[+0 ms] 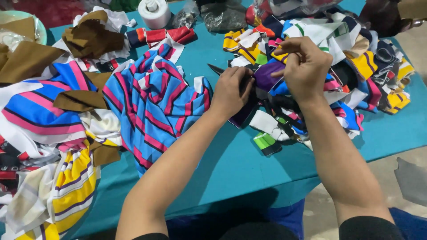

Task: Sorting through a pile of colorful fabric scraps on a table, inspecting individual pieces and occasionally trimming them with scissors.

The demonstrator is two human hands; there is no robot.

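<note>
Purple fabric piece sits between the two hands above the teal table, pinched at its right end by the right hand and its left end by the left hand, long axis running hand to hand, both equally near.

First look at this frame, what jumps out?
Dead centre, the left hand and right hand pinch a purple fabric piece between them, over a teal table. Left of them lies a big blue cloth with pink stripes. Behind the hands, at right, sits a jumbled heap of colourful collar strips, and a white thread spool stands at the top edge.
</note>
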